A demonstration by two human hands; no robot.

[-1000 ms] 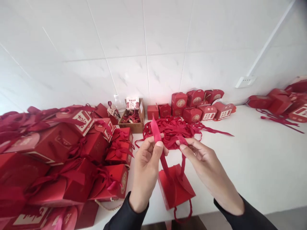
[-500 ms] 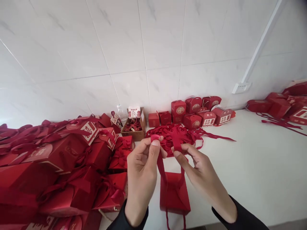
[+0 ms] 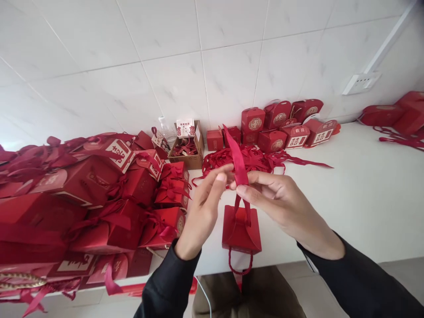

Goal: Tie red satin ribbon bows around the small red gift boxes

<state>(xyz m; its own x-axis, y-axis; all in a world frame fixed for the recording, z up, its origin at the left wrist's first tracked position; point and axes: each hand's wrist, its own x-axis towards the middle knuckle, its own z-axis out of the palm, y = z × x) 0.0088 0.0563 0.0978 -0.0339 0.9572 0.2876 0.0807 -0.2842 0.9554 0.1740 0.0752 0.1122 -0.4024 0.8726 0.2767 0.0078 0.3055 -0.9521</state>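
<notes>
Ribbon on a small red box pinched in the right hand, left hand beside it

A pale tiled wall rises beyond both hands, and the white table lies beneath them, spreading out to the right of the right hand. A large pile of red boxes, many tied with bows, fills the area left of the left hand. Beyond the right hand, close to the wall, stands a group of untied boxes, some marked with gold medallions. More red boxes lie far to its right. Just beyond the fingers is a heap of loose ribbon. An open carton sits past the left hand, holding red pieces and an upright printed card.

The red box rests near the table's front edge, below and between the hands, its rope handle hanging toward the person. The right hand pinches the ribbon between thumb and fingers; one end points up above the grip, and two strands run down to the box top. The left hand has its thumb and forefinger slightly parted, with fingertips close to the ribbon; whether they touch it is unclear.
</notes>
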